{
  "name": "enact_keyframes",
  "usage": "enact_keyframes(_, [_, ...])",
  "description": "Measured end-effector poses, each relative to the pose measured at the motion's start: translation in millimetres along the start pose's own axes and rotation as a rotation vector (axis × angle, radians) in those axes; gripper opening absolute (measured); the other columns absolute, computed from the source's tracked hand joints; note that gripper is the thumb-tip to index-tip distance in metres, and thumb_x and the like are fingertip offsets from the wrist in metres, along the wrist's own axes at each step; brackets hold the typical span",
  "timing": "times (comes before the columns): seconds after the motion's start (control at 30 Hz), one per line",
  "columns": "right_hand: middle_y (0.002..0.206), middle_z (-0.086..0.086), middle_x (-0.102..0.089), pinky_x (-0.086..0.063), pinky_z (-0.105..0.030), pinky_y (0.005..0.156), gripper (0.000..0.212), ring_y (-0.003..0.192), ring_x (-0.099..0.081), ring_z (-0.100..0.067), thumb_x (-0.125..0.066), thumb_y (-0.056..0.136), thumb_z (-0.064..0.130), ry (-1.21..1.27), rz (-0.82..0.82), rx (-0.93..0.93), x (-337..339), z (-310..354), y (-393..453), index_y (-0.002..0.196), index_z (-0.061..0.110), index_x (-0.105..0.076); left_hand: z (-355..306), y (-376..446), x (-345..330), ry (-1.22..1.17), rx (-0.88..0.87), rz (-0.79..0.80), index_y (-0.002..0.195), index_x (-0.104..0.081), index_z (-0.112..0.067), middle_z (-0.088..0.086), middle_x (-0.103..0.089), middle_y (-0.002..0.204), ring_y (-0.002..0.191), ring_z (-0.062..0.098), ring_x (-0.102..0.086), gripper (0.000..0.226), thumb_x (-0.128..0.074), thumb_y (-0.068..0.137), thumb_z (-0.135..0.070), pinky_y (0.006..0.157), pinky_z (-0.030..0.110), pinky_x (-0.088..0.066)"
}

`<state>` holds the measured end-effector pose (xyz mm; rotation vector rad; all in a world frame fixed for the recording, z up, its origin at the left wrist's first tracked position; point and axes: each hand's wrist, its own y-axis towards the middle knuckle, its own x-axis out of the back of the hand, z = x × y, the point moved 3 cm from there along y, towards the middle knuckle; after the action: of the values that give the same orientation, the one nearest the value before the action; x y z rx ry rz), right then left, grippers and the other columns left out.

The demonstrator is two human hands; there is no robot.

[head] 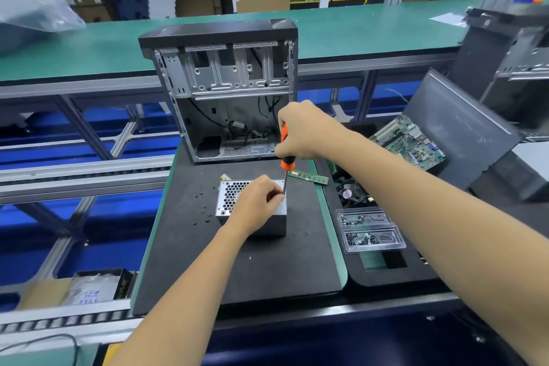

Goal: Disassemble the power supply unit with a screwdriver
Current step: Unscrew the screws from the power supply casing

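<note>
**A:** where's the power supply unit [237, 202] sitting?

**B:** on the dark mat [237, 270] on the counter [335, 258], just in front of the open PC case [219, 89]. Honeycomb vent faces up. Left hand [255, 202] rests on top, its grip pinching something tiny by the shaft, can't tell what.

**A:** and the screwdriver [284, 154]?

**B:** right hand [306, 131] at 1 o'clock from the box, grip wrapped round the orange handle. Long axis near vertical, tip at 6 o'clock, down onto the box's far-right corner. Loose screws [202, 208] lie at 9 o'clock.
</note>
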<state>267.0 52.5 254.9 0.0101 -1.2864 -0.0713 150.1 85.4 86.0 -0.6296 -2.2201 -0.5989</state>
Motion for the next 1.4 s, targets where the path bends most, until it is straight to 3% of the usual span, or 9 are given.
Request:
enact_keyframes(0.47, [0.075, -0.008, -0.052, -0.033, -0.025, 0.046, 0.023, 0.059, -0.038, -0.022, -0.070, 0.072, 0.021, -0.073, 0.021, 0.040, 2, 11, 1, 0.083, 0.008, -0.053, 6, 0, 0, -0.005, 0.014, 0.016, 0.081, -0.065, -0.017, -0.009, -0.052, 0.081, 0.071, 0.007, -0.053, 0.007, -0.062, 0.087, -0.019, 0.069, 0.022, -0.043])
enact_keyframes(0.6, [0.057, -0.007, -0.059, -0.032, -0.020, 0.041, 0.022, 0.047, -0.047, -0.021, -0.066, 0.075, 0.025, -0.150, 0.082, 0.060, 0, 11, 4, 0.073, 0.008, -0.053, 4, 2, 1, -0.005, 0.010, 0.028, 0.081, -0.066, -0.016, -0.010, -0.050, 0.079, 0.069, 0.009, -0.052, 0.007, -0.064, 0.087, -0.019, 0.068, 0.024, -0.043])
enact_keyframes(0.73, [0.040, -0.003, -0.052, -0.040, -0.024, 0.045, 0.042, 0.044, -0.055, -0.022, -0.052, 0.089, 0.041, -0.216, 0.120, 0.078, 4, 15, 11, 0.063, 0.010, -0.046, 4, 4, 1, -0.007, 0.008, 0.038, 0.080, -0.067, -0.014, -0.007, -0.052, 0.079, 0.070, 0.012, -0.054, 0.008, -0.064, 0.087, -0.018, 0.069, 0.028, -0.046])
enact_keyframes(0.83, [0.044, -0.004, -0.057, -0.047, -0.028, 0.050, 0.030, 0.053, -0.063, -0.029, -0.050, 0.090, 0.029, -0.217, 0.231, 0.134, 1, 20, 17, 0.067, 0.010, -0.044, 5, 5, 1, -0.002, 0.007, 0.046, 0.078, -0.067, -0.014, -0.006, -0.050, 0.078, 0.068, 0.013, -0.053, 0.011, -0.064, 0.087, -0.019, 0.067, 0.026, -0.043])
enact_keyframes(1.0, [0.070, -0.004, -0.069, -0.042, -0.021, 0.047, 0.021, 0.053, -0.061, -0.010, -0.064, 0.085, 0.027, -0.261, 0.342, 0.268, 7, 25, 15, 0.090, 0.006, -0.064, 5, 6, 1, -0.006, 0.014, 0.046, 0.080, -0.068, -0.012, -0.004, -0.052, 0.079, 0.068, 0.014, -0.053, 0.010, -0.066, 0.086, -0.020, 0.067, 0.025, -0.041])
enact_keyframes(1.1, [0.083, 0.001, -0.066, -0.047, -0.026, 0.060, 0.014, 0.073, -0.058, -0.014, -0.073, 0.078, 0.018, -0.291, 0.380, 0.339, 7, 26, 14, 0.090, 0.014, -0.066, 5, 6, 0, -0.015, 0.014, 0.035, 0.078, -0.067, -0.014, -0.007, -0.049, 0.076, 0.067, 0.013, -0.052, 0.010, -0.066, 0.086, -0.020, 0.066, 0.023, -0.039])
enact_keyframes(1.2, [0.078, 0.005, -0.067, -0.048, -0.026, 0.060, 0.015, 0.071, -0.057, -0.010, -0.076, 0.072, 0.012, -0.296, 0.382, 0.372, 8, 28, 16, 0.084, 0.018, -0.070, 5, 5, 0, -0.021, 0.017, 0.021, 0.076, -0.066, -0.015, -0.010, -0.048, 0.073, 0.067, 0.012, -0.051, 0.011, -0.067, 0.085, -0.021, 0.065, 0.020, -0.036])
enact_keyframes(1.3, [0.070, 0.007, -0.067, -0.048, -0.025, 0.058, 0.013, 0.069, -0.061, -0.010, -0.074, 0.076, 0.031, -0.251, 0.319, 0.377, 5, 25, 17, 0.076, 0.020, -0.066, 4, 5, 0, -0.015, 0.021, 0.012, 0.075, -0.066, -0.015, -0.008, -0.050, 0.073, 0.067, 0.012, -0.051, 0.012, -0.067, 0.085, -0.021, 0.064, 0.023, -0.036])
enact_keyframes(1.4, [0.065, -0.004, -0.062, -0.041, -0.029, 0.053, 0.051, 0.063, -0.057, -0.020, -0.045, 0.090, 0.059, -0.318, 0.208, 0.299, -2, 24, 17, 0.070, 0.013, -0.057, 4, 5, 1, -0.024, 0.029, 0.019, 0.073, -0.065, -0.015, -0.007, -0.051, 0.073, 0.065, 0.012, -0.051, 0.013, -0.067, 0.085, -0.021, 0.065, 0.025, -0.039])
